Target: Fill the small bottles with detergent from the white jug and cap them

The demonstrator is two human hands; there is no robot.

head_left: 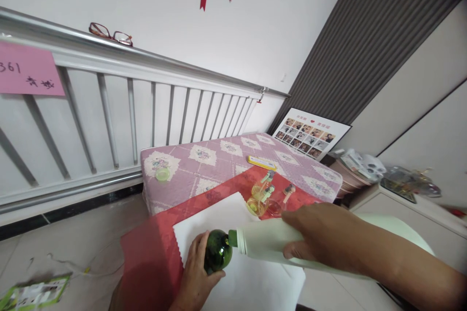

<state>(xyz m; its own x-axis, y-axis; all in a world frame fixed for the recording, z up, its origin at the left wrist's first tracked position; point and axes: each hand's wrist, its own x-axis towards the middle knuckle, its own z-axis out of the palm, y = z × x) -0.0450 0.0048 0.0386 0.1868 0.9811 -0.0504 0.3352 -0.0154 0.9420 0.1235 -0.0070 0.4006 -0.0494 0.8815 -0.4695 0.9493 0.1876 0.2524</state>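
My left hand (197, 267) is wrapped round a dark green, shiny round glass vessel (218, 252) over the white sheet. From the right, my right hand (314, 231) grips a large pale green bottle (262, 236), which lies almost level with its threaded mouth toward the green vessel. A short green neck piece (232, 238) joins the two at the mouth; I cannot tell which one it belongs to. Just beyond the bottle stand several small clear glass vessels (257, 206) with clips or tags on them, one holding yellowish liquid.
The white sheet (207, 214) lies on a red cloth (149, 257) over a purple patterned surface (189, 163). A yellow case (261, 162) and a pale green round lid (162, 174) rest there. Glasses (110, 34) sit on the rail behind; a photo board (310, 133) leans at the back right.
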